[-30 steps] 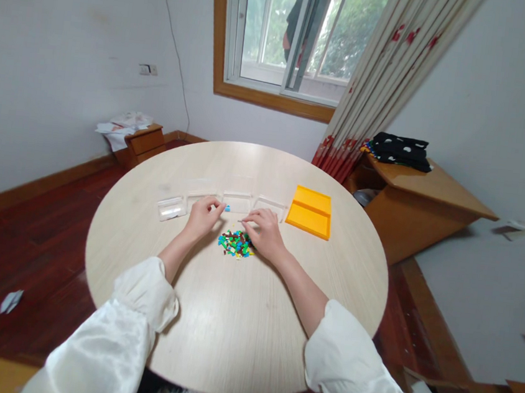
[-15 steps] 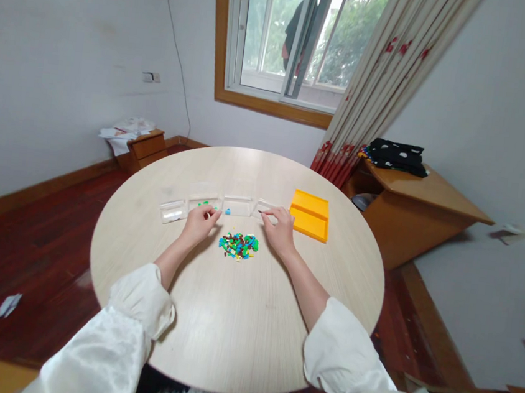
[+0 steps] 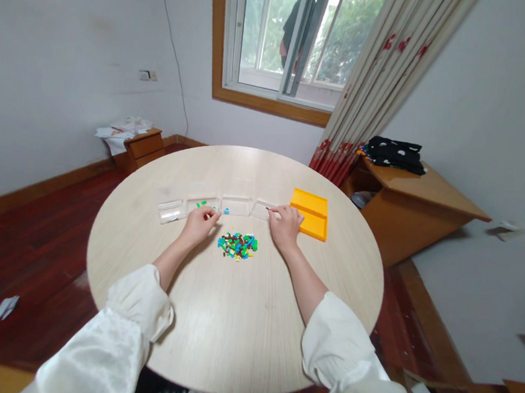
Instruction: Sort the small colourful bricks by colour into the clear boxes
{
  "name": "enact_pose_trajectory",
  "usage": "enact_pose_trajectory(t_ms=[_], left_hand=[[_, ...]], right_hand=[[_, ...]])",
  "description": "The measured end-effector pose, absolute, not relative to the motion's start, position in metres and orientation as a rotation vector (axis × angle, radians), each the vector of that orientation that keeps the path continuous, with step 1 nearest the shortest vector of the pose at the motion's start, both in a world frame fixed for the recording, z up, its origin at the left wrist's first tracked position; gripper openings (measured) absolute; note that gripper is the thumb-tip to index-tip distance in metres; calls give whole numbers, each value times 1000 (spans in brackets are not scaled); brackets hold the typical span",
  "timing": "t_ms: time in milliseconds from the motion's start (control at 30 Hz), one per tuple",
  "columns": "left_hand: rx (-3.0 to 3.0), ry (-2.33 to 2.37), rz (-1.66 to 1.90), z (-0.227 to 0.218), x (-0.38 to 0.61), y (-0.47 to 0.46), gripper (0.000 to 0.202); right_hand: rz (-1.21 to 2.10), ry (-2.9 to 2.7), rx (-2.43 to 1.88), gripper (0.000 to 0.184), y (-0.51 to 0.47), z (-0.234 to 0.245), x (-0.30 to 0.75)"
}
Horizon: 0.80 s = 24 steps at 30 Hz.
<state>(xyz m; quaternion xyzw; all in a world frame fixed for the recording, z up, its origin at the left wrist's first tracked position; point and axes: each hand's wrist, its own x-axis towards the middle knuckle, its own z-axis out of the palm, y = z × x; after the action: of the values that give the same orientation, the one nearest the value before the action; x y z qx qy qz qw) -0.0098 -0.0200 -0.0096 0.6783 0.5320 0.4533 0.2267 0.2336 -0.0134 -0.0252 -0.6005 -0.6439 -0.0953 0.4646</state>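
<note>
A heap of small coloured pieces (image 3: 238, 244) lies on the round pale table (image 3: 231, 318) between my hands. Behind it stands a row of several clear shallow trays (image 3: 236, 205); one holds green pieces (image 3: 202, 203), another a blue piece (image 3: 226, 211). My left hand (image 3: 200, 225) rests curled at the front edge of the tray with the green pieces. My right hand (image 3: 284, 226) pinches a small dark piece over the rightmost clear tray (image 3: 261, 209).
An orange tray (image 3: 310, 213) sits right of the clear ones. A wooden desk (image 3: 413, 193) with dark cloth (image 3: 393, 153) stands at the right, a low cabinet (image 3: 141, 144) at the left wall. A person stands outside the window (image 3: 295, 31).
My right hand left the heap and moved up and right to the rightmost clear tray with a small piece. My left hand shifted left to the tray with green pieces.
</note>
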Motion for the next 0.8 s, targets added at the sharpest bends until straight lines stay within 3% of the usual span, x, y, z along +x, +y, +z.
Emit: enact_pose_trajectory(t_ms=[500, 800], left_hand=[[1864, 1463, 1241, -5, -10, -23, 29], [1860, 1351, 1178, -9, -9, -20, 37]], right_hand=[[-172, -1591, -1492, 18, -13, -26, 231], [210, -2239, -1034, 8, -52, 3, 182]])
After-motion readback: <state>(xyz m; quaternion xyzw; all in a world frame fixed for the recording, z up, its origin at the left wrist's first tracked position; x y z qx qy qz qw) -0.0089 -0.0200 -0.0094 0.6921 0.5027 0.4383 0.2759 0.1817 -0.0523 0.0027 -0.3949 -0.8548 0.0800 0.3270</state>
